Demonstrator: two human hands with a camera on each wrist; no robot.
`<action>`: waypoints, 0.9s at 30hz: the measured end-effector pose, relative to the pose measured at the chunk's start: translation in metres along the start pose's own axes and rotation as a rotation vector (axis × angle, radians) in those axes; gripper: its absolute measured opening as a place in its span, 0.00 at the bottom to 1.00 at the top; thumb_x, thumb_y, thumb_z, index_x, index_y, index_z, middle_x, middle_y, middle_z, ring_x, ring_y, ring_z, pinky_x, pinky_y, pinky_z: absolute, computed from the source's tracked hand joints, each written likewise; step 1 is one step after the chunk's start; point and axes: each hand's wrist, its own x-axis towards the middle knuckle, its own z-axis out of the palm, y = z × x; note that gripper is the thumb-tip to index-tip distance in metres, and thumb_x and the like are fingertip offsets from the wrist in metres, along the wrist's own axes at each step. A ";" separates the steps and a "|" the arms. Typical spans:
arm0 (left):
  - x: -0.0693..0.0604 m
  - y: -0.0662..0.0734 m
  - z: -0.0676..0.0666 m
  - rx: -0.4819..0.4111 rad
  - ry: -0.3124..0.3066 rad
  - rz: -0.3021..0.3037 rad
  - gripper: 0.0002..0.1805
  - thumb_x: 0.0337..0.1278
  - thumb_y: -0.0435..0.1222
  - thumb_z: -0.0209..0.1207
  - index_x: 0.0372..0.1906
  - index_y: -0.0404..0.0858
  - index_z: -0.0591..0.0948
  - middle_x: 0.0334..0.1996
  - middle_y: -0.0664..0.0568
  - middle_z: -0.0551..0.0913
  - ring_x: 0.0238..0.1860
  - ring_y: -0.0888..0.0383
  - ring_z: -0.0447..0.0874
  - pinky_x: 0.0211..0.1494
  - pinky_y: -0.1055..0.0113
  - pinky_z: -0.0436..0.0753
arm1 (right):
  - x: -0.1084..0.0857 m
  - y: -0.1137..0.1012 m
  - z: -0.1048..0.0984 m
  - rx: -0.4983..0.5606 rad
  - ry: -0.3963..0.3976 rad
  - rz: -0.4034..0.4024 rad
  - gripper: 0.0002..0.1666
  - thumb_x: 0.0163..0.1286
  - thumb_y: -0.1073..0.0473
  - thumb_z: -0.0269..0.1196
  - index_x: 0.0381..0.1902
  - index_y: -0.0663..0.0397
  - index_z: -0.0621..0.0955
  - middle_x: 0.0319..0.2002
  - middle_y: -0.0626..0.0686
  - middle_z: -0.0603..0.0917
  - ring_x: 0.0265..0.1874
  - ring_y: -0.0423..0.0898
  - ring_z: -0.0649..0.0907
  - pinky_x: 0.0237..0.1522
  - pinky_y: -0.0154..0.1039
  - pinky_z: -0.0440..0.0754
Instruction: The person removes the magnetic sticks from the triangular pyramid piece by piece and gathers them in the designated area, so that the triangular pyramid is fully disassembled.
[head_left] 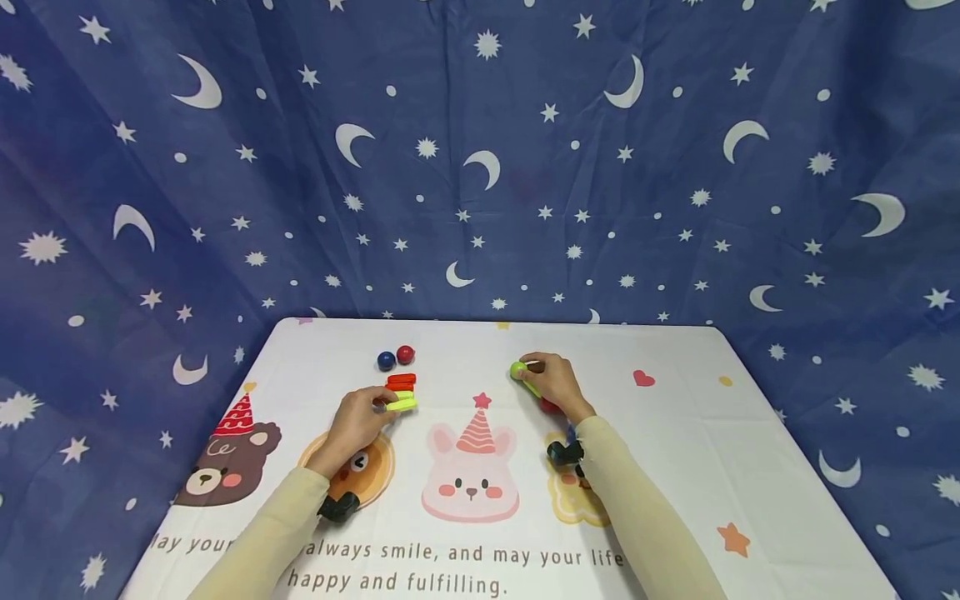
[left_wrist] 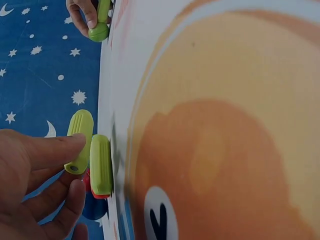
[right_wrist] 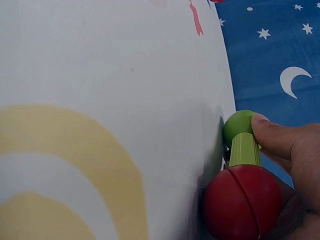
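Observation:
My left hand pinches a yellow-green rod between thumb and fingers, just above the table. Beside it lies a second yellow-green rod, with red rods just behind. My right hand grips a green ball between thumb and fingers. From that ball a light-green rod runs toward a red ball; whether rod and red ball touch cannot be told. Part of a blue ball shows near the right wrist, mostly hidden by the arm.
A blue ball and a red ball stand behind the red rods. The white tablecloth carries printed animals and lettering. A dark blue curtain hangs along the table's back edge. Black wrist devices sit below both hands.

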 end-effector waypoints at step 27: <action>0.009 -0.013 -0.001 0.048 -0.009 -0.036 0.11 0.50 0.34 0.71 0.40 0.40 0.84 0.33 0.50 0.81 0.35 0.56 0.79 0.40 0.62 0.74 | 0.002 0.003 0.002 0.013 -0.001 -0.005 0.19 0.62 0.51 0.70 0.51 0.45 0.85 0.46 0.56 0.89 0.49 0.52 0.86 0.53 0.49 0.81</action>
